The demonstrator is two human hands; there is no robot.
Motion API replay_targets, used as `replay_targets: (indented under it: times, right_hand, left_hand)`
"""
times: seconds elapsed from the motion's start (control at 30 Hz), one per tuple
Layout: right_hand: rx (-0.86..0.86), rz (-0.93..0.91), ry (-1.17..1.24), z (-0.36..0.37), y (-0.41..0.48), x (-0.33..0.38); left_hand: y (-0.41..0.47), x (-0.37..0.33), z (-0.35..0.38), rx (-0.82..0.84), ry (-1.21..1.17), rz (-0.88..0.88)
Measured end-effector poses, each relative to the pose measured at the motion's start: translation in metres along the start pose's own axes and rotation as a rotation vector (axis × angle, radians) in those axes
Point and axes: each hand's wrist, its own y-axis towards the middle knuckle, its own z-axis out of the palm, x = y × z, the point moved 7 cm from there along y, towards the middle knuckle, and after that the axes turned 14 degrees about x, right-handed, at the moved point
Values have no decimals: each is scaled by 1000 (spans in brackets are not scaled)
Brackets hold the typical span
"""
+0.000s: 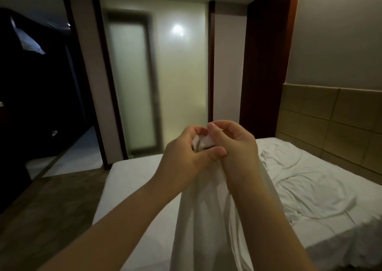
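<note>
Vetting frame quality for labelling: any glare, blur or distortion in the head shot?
Head view: dim overall; round glare spot on the glossy wall; frosted door smeared by blur; left hand and right hand, pinching the sheet, fairly sharp; wide-angle lens tilts the door frames; left doorway nearly black.

Entry, logged from my remote station: two arms run up from the lower edge of the frame, with the left hand [182, 153] and right hand [233, 144] at centre. Both are bare from fingertips along the whole visible forearm. The nails are short, rounded and plain where I can see them.
</note>
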Motion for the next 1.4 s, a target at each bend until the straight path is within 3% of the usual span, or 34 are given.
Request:
replay_targets:
  times: [0.17, 0.3, 0.43, 0.57, 0.7, 0.77, 0.9, 1.0, 1.4]
  right_hand:
    - [147, 142, -56, 6, 2, -15]
    - [196, 147, -332, 8, -4, -27]
    - [211, 151, -393, 3, -3, -35]
    - [189, 42, -454, -2, -8, -35]
    - [51, -46, -482, -10, -16, -53]
    - [-1, -2, -501, -22, -21, -74]
    - [93, 115, -724, -26, -21, -105]
    - [-9, 106, -675, -29, -4, -95]
    - [22, -106, -529, -8, 43, -29]
  left_hand:
    - [2, 27, -5, 13, 84, -56]
    - [1, 52, 6, 33, -70, -75]
    - [1, 53, 8, 22, 191, 9]
    - [12, 68, 16, 23, -1, -30]
    - [20, 86, 22, -49, -234, -160]
    - [26, 93, 16, -87, -345, -195]
    - [43, 91, 1, -113, -363, -197]
    - [54, 82, -7, -149, -425, -186]
    - [75, 31, -27, -171, -399, -68]
